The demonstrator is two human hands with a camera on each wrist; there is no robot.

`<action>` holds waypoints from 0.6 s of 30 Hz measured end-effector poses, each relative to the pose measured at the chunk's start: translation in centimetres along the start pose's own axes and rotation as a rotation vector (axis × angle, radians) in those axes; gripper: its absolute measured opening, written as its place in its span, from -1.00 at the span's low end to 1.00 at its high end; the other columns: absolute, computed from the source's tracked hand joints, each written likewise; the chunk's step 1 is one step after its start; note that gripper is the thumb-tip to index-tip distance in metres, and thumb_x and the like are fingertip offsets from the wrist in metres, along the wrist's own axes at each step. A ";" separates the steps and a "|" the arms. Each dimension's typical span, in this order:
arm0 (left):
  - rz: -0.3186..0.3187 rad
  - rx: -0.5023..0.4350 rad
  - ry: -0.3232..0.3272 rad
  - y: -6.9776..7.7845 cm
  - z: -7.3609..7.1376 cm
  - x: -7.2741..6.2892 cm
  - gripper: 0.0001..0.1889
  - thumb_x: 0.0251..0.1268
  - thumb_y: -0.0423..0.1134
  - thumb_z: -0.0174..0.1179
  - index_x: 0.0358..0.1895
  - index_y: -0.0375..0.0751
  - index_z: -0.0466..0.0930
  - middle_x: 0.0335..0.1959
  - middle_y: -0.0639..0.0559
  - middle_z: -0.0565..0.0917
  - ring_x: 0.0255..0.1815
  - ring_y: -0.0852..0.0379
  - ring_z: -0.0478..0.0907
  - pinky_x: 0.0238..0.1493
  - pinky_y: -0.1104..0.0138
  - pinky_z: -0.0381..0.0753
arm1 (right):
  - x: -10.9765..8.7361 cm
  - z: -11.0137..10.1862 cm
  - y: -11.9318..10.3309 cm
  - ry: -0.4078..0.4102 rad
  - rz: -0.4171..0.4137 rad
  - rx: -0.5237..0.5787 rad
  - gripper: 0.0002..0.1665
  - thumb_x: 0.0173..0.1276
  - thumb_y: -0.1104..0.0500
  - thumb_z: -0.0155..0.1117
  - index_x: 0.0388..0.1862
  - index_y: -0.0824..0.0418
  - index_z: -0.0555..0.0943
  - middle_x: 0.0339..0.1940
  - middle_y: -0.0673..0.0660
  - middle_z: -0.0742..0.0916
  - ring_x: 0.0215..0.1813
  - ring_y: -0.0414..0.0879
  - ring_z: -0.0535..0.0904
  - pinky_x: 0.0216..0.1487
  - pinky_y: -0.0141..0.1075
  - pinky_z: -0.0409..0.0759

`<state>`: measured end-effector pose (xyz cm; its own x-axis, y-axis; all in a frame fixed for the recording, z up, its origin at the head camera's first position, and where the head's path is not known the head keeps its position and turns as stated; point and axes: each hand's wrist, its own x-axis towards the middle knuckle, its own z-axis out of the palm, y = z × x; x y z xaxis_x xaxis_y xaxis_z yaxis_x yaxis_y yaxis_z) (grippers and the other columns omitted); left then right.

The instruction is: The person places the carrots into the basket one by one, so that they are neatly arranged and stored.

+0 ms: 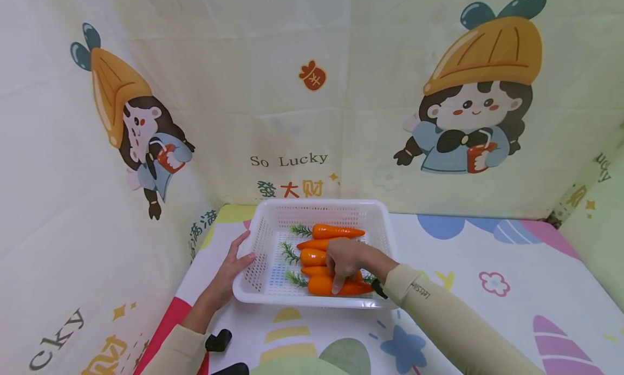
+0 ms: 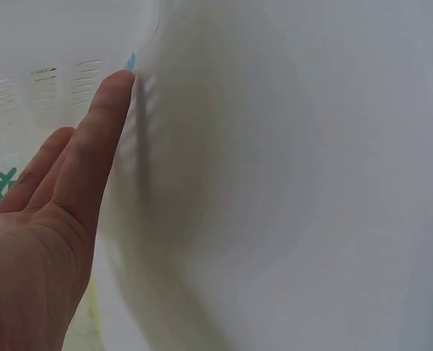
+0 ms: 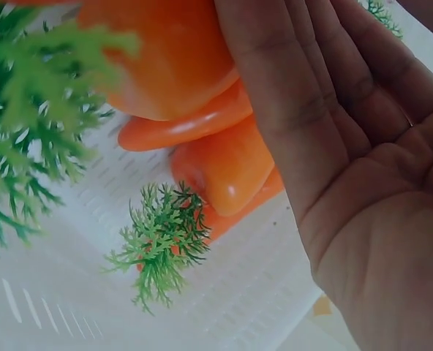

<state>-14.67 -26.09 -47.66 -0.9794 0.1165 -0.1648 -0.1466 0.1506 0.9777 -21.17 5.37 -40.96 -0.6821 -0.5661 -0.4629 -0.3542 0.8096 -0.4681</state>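
Several orange toy carrots (image 1: 338, 231) with green leafy tops lie side by side in a white plastic basket (image 1: 312, 300). My right hand (image 1: 347, 260) reaches over the nearer carrots, one digit pointing down at the nearest carrot (image 1: 319, 286). In the right wrist view, the fingers of that hand (image 3: 333, 95) are fairly straight beside a large carrot (image 3: 162, 58), and the palm holds nothing. The thumb is hidden there. At the basket's left side, my left hand (image 1: 229, 275) rests its spread fingers by the wall. Its fingers look straight in the left wrist view (image 2: 85, 161).
The basket stands on a table with a patterned cloth (image 1: 468, 299), close to a printed curtain (image 1: 351, 109) at the back. More of the curtain hangs on the left and right. A black object (image 1: 219, 340) sits by the left wrist.
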 end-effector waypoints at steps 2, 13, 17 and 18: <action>-0.002 0.000 -0.003 0.0 0.1 0.1 -0.23 0.58 0.01 0.07 0.65 0.49 -0.16 0.60 -0.11 0.30 0.34 -0.26 0.61 0.13 0.00 0.77 | 0.0 0.1 0.1 0.009 -0.002 -0.005 -0.78 0.00 0.12 0.76 -0.48 0.03 0.79 -0.43 -0.04 0.67 -0.34 -0.12 0.55 -0.33 -0.34 0.67; -0.010 0.001 -0.004 -0.1 0.2 0.6 -0.26 0.59 0.03 0.06 0.64 0.47 -0.15 0.57 -0.12 0.35 0.30 -0.18 0.63 0.16 0.07 0.77 | -1.0 -0.3 0.2 0.022 -0.029 0.051 -0.82 0.20 0.20 0.62 -0.52 0.08 0.75 -0.43 -0.03 0.65 -0.42 -0.13 0.55 -0.37 -0.33 0.71; -0.003 0.012 -0.007 -0.1 0.1 0.6 -0.25 0.59 0.04 0.06 0.65 0.49 -0.16 0.58 -0.12 0.35 0.30 -0.18 0.63 0.16 0.06 0.77 | -1.6 -1.5 0.3 0.033 -0.062 0.105 -0.79 0.26 0.19 0.56 -0.53 0.11 0.72 -0.56 -0.02 0.60 -0.55 -0.11 0.49 -0.45 -0.34 0.60; -0.004 0.017 -0.003 -0.1 0.1 0.6 -0.25 0.59 0.04 0.06 0.65 0.50 -0.17 0.58 -0.11 0.34 0.30 -0.18 0.63 0.16 0.06 0.77 | -1.7 -1.9 0.3 0.038 -0.076 0.124 -0.80 0.27 0.18 0.55 -0.51 0.11 0.72 -0.57 -0.01 0.59 -0.56 -0.11 0.48 -0.46 -0.33 0.58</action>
<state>-15.19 -25.94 -47.84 -0.9785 0.1187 -0.1688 -0.1478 0.1676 0.9747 -21.34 6.89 -38.86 -0.6806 -0.6172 -0.3947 -0.3258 0.7376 -0.5915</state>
